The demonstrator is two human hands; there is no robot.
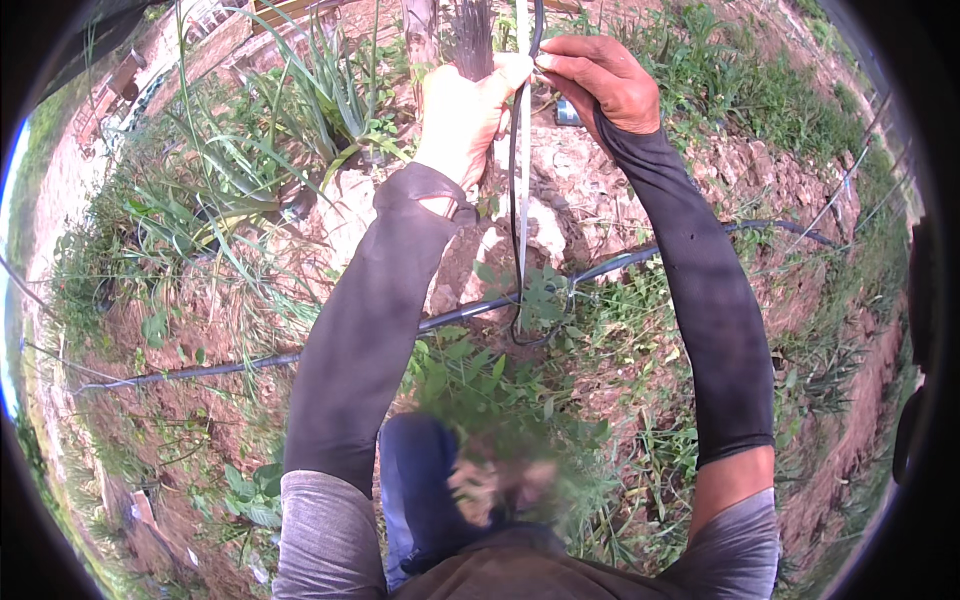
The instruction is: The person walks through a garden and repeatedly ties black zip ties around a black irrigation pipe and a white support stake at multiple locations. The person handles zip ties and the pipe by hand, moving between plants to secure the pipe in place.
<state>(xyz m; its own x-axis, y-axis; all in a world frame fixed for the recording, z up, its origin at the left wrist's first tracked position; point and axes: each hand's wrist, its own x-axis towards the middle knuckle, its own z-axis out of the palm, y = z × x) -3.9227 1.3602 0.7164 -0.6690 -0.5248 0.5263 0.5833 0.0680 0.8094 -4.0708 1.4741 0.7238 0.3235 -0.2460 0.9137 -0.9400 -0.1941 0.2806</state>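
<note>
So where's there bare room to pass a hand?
Mostly the stony soil between the white strip and right sleeve, beyond the dark pipe. It's crowded around the left hand and right hand, beside the strip and black tube; also left, among spiky plants.

Both forearms wear long dark charcoal arm sleeves — the left arm sleeve (365, 310) bunches into a loose, folded cuff at the wrist, and the right arm sleeve (715, 290) reaches the heel of the hand. The left shirt sleeve (330, 535) and right shirt sleeve (745, 530) are grey; the shirt front (520, 578) looks dark brownish. A blue trouser leg (415, 490) shows too — left grip (460, 125) and right grip (612, 85) are bare.
</note>
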